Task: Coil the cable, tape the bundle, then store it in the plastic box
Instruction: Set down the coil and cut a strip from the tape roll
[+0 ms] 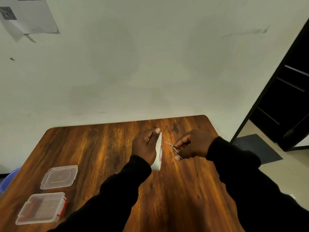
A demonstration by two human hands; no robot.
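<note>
Nearest the camera, at the left edge of the wooden worktop (103,161), stood the clear plastic box (41,208), open, with red latches on its short sides and its long axis running left to right. Just beyond it, apart from it, lay the clear lid (59,176), flat on the worktop.

Farther in, near the middle of the worktop, both hands were raised above the surface, each in a black sleeve. The left hand (145,145) held a roll of white tape (158,160); the fingers were closed around the roll, and the thumb pinned a pulled-out strip at its far end. The strip ran lengthwise away from the person, with its free end pointing toward the wall (150,64).

Just to the right, the right hand (192,144) gripped small metal scissors (173,147), fingers closed through the loops. The blades were slightly parted, and the tips pointed left toward the strip without touching it.

The cable could not be seen.

Beyond the worktop rose the pale wall, with a sheet of paper (31,14) fixed at upper left.
</note>
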